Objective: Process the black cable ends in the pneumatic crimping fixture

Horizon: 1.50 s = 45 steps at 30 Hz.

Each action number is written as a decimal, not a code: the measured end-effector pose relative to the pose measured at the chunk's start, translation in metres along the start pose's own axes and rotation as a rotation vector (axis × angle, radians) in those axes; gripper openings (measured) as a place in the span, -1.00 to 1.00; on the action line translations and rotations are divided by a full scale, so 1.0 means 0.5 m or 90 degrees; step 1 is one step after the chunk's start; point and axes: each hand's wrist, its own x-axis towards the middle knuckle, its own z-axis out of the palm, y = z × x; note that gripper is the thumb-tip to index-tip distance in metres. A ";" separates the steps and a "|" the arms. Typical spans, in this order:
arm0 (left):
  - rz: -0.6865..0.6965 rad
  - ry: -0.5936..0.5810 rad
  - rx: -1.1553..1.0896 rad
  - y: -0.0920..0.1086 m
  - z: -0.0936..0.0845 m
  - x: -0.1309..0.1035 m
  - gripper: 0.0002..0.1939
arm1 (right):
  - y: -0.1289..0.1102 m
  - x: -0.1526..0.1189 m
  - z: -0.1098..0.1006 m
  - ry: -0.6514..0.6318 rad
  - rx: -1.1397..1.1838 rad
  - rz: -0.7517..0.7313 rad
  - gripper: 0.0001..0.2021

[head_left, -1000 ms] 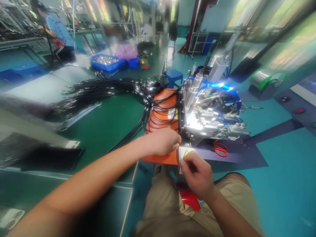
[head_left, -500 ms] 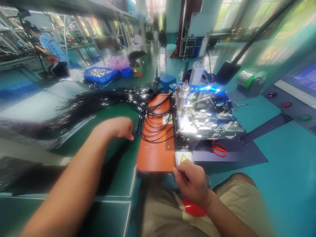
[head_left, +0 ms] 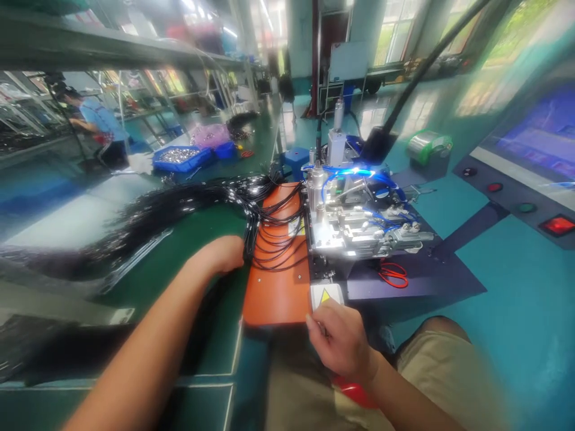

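My left hand [head_left: 227, 254] is bent over the green mat, its fingertips beside the ends of the black cables [head_left: 252, 233] at the left edge of the orange plate [head_left: 276, 302]; its fingers are mostly hidden. My right hand [head_left: 339, 335] is closed, thumb against the fingers, at the plate's front right corner, next to a white block with a yellow warning triangle [head_left: 325, 295]. Anything inside that hand is too small to make out. Several cable loops lie across the orange plate. Behind and right of it stands a metal machine [head_left: 359, 221] with blue tubes.
Red-handled scissors [head_left: 394, 275] lie on the machine's dark base. At the right is a control panel [head_left: 516, 200] with buttons. A blue tray [head_left: 182, 158] of small parts stands at the back left, and a person [head_left: 103, 123] in blue is beyond it.
The view has tilted up and shifted slightly right. My left hand has moved closer to the cable ends beside the orange plate. My right hand keeps its closed pose near the plate's corner.
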 end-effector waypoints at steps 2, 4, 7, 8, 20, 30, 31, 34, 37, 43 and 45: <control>-0.012 0.031 -0.001 -0.015 0.001 -0.003 -0.82 | -0.001 0.002 -0.001 0.003 -0.002 -0.006 -0.86; -0.025 0.043 -0.010 -0.028 0.007 -0.007 -0.77 | -0.002 0.004 -0.001 0.006 -0.005 -0.007 -0.86; -0.033 0.040 -0.038 -0.044 0.016 -0.016 -0.73 | -0.003 0.006 -0.003 0.005 -0.011 -0.004 -0.85; -0.036 0.041 -0.049 -0.049 0.016 -0.021 -0.73 | -0.004 0.006 -0.003 0.006 -0.013 -0.004 -0.85; -0.001 0.119 -0.496 -0.056 -0.037 -0.105 -0.60 | -0.003 0.003 -0.003 0.007 -0.021 0.000 -0.84; 0.388 -0.047 -0.678 0.202 0.035 -0.158 -0.68 | -0.023 -0.011 -0.067 -0.067 0.375 0.319 -0.46; 0.418 0.043 -0.587 0.229 0.049 -0.158 -0.67 | -0.023 -0.013 -0.075 -0.053 0.417 0.362 -0.54; 0.470 0.262 -0.317 0.288 0.078 -0.154 -0.70 | -0.016 -0.015 -0.090 0.010 0.535 0.461 -0.69; 0.531 0.369 -0.224 0.309 0.095 -0.141 -0.73 | -0.003 -0.015 -0.095 0.097 0.601 0.518 -0.73; 0.604 0.483 -0.213 0.302 0.131 -0.110 -0.77 | 0.013 -0.013 -0.107 0.152 0.540 0.580 -0.76; 0.618 0.483 -0.214 0.301 0.141 -0.106 -0.77 | 0.018 -0.011 -0.107 0.147 0.505 0.590 -0.78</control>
